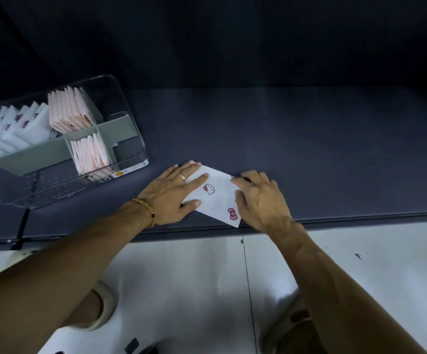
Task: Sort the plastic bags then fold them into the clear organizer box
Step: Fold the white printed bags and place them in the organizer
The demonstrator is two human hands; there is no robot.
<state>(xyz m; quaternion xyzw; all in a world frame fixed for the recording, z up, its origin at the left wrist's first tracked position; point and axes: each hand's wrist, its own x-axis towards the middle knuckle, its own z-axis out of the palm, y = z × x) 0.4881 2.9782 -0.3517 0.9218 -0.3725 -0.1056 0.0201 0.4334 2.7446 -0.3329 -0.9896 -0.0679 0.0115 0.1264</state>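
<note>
A white plastic bag (217, 198) printed with a cat face and pink bows lies folded flat near the front edge of the dark table. My left hand (174, 194) presses its left side with straight fingers. My right hand (261, 200) lies on the bag's right side, fingers bent over the upper right corner; whether it pinches the fold I cannot tell. The clear organizer box (130, 118) stands at the left. It holds several folded white printed bags (15, 129) and pink bags (69, 111) in its back compartments, and more pink bags (89, 154) in a front compartment.
Grey dividers (41, 154) split the box into compartments. The dark table (309, 149) stretches to the right and back. Its front edge (360, 218) runs just below my hands, with a white tiled floor (194, 277) and my feet in pale slippers beneath.
</note>
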